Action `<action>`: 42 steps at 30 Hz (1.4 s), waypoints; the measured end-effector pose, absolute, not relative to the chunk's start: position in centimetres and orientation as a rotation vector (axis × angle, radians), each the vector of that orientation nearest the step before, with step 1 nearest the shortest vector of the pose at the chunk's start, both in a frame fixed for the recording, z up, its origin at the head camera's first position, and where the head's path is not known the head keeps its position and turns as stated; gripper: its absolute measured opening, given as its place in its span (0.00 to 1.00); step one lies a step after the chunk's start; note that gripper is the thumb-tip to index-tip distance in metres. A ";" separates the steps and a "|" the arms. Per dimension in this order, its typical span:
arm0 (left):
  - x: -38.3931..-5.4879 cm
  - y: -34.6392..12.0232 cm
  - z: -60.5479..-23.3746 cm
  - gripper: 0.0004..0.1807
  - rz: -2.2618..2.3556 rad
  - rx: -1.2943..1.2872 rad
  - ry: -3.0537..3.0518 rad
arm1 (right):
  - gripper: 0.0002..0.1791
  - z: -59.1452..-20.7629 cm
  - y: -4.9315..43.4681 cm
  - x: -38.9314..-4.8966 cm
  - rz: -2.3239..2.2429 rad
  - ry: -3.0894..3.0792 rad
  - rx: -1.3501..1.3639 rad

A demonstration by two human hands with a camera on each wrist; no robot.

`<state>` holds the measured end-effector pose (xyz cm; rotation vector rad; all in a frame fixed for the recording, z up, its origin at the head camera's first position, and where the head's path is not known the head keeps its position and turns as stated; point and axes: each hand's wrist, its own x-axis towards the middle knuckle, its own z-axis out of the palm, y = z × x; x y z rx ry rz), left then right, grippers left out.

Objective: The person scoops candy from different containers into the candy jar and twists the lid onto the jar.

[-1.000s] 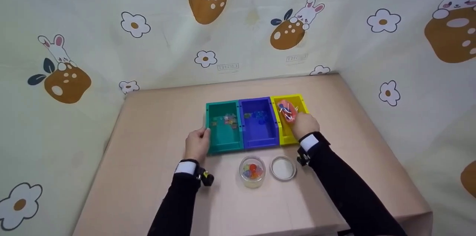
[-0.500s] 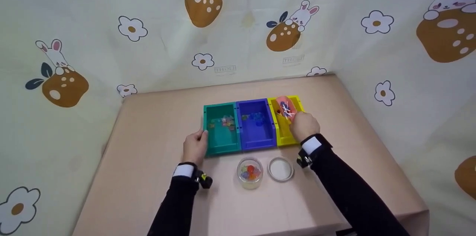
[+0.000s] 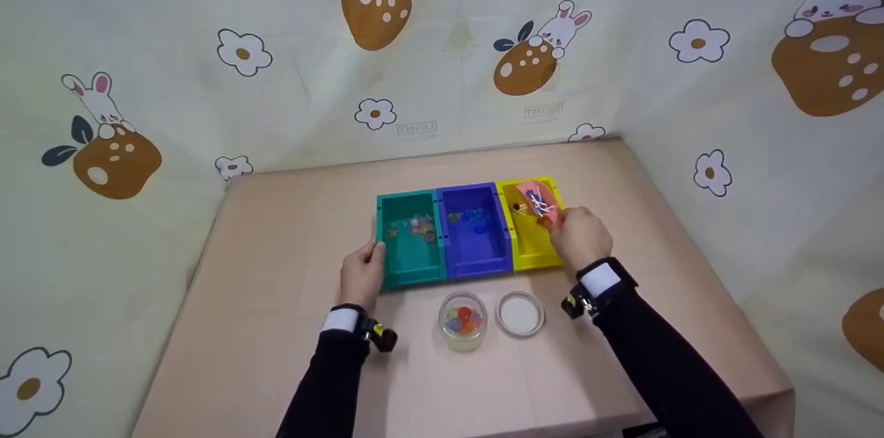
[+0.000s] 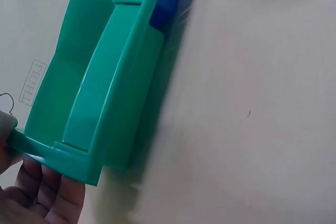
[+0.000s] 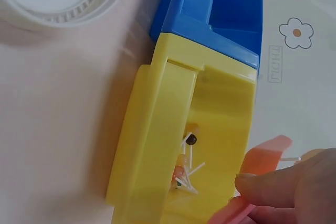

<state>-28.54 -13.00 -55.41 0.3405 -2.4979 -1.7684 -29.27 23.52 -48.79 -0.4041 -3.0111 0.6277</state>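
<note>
My left hand (image 3: 362, 275) grips the left rim of a green bin (image 4: 118, 103), thumb over the edge and fingers beneath. Several small translucent coloured pieces (image 3: 420, 224) lie in that bin. In my right hand (image 3: 582, 236) a pink scoop (image 5: 265, 155) is held by its near end, tilted over the yellow bin (image 3: 540, 255). The scoop carries several tiny lollipops with white sticks and dark blue heads (image 3: 536, 200). More tiny lollipops (image 5: 191, 140), with black, orange and red heads, lie on the yellow bin's floor.
Between the green and yellow bins, a joined purple-blue bin (image 3: 478, 251) contains blue pieces (image 3: 476, 218). In front stand a clear jar (image 3: 462, 338) of coloured balls and a round white-centred lid (image 3: 521, 314). Patterned cloth walls (image 3: 297, 113) enclose the table (image 3: 276, 327).
My right hand has shifted right and slightly back toward me, turning the scoop. Lollipops on the yellow bin's floor now show beside the scoop. The left hand keeps its hold.
</note>
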 end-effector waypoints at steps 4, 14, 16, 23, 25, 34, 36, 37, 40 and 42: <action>-28.4 -12.9 -55.5 0.26 -1.820 0.341 -2.472 | 0.23 -48.8 24.0 -28.6 0.648 -2.959 -0.396; -27.8 -12.8 -55.9 0.33 -1.727 0.480 -2.440 | 0.21 -48.0 24.9 -27.3 0.693 -2.887 -0.341; -27.6 -13.0 -56.1 0.36 -1.751 0.491 -2.413 | 0.21 -47.8 25.0 -27.1 0.693 -2.871 -0.321; -26.1 -13.1 -56.2 0.45 -1.885 0.406 -2.268 | 0.20 -47.0 25.5 -26.7 0.708 -2.840 -0.286; -25.5 -12.9 -55.9 0.46 -1.939 0.343 -2.220 | 0.20 -46.6 25.6 -26.6 0.708 -2.836 -0.285; -22.6 -11.3 -55.5 0.43 -2.007 0.063 -2.273 | 0.19 -44.8 25.8 -25.7 0.705 -2.770 -0.237; -22.0 -10.9 -55.8 0.44 -2.063 -0.002 -2.283 | 0.19 -44.3 25.8 -25.4 0.714 -2.758 -0.219; -21.7 -10.7 -56.1 0.45 -2.092 -0.041 -2.287 | 0.19 -44.1 25.9 -25.3 0.714 -2.753 -0.209; -21.0 -10.1 -56.7 0.46 -2.159 -0.143 -2.328 | 0.18 -43.5 25.9 -24.8 0.721 -2.742 -0.187; -20.5 -9.7 -57.2 0.48 -2.180 -0.210 -2.382 | 0.18 -43.3 26.0 -24.5 0.714 -2.734 -0.165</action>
